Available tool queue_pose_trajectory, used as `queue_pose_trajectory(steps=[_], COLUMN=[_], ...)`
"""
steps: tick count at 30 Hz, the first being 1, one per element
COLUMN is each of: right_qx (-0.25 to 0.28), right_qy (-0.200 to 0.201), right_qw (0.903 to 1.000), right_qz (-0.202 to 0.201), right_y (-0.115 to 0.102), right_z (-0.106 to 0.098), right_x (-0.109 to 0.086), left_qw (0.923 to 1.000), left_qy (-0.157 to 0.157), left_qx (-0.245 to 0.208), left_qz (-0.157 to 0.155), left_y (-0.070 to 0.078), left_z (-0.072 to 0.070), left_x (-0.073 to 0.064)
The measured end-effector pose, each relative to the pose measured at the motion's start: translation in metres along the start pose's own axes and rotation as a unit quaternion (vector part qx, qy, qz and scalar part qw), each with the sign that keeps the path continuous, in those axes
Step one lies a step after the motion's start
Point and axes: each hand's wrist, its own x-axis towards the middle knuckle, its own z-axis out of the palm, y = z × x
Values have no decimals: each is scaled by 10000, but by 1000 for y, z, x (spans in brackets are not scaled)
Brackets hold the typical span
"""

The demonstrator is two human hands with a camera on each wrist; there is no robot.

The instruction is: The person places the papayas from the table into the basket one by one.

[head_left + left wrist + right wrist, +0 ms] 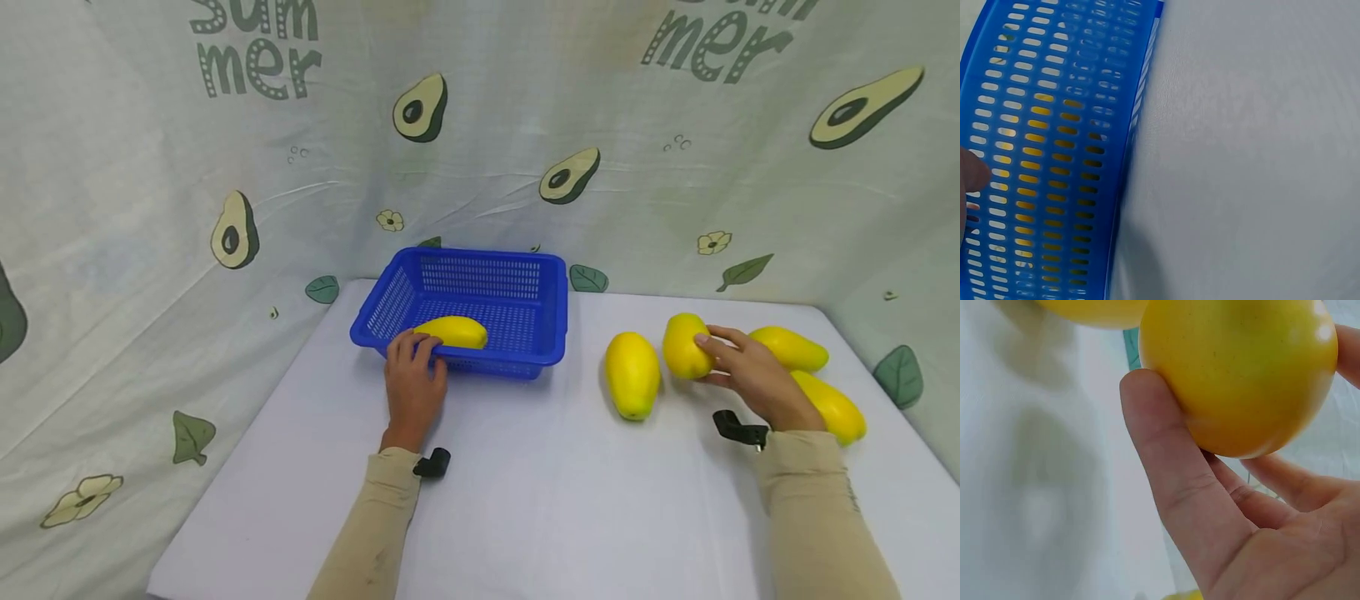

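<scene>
A blue plastic basket [552, 321] with slotted walls sits toward the back of the table, one yellow papaya [459, 332] lying inside along its near wall. My left hand [414, 383] grips the basket's near-left rim, fingers over the edge and thumb [974, 170] against the outer wall. To the right, my right hand [757, 375] holds another papaya [684, 346] between thumb and fingers; in the right wrist view this papaya [1241, 381] seems raised off the table. A third papaya [632, 375], green at its near tip, lies just left of it.
Two more papayas, a far one [791, 347] and a nearer one [831, 408], lie on the table beyond and under my right forearm. The white table [570, 500] meets a printed cloth backdrop [480, 167] behind and at both sides.
</scene>
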Motion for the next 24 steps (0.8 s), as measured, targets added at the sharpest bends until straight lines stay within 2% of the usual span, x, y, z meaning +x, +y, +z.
queue_pose_trajectory(steps=[5, 10, 15, 24], right_qx=[209, 340, 577, 62], right_qy=[-14, -129, -227, -304], right_qw=[9997, 9986, 9967, 9980], right_qz=[-139, -376, -517, -549], right_y=[-18, -41, -60, -99], right_z=[6, 14, 25, 51], right_x=[6, 12, 20, 36], left_qw=[9999, 9999, 9999, 9999], left_qy=[100, -39, -8, -9], left_qx=[59, 111, 78, 88], left_qz=[27, -74, -85, -96], left_y=[1, 4, 6, 5], left_z=[-1, -2, -2, -2], left_x=[0, -1, -1, -1])
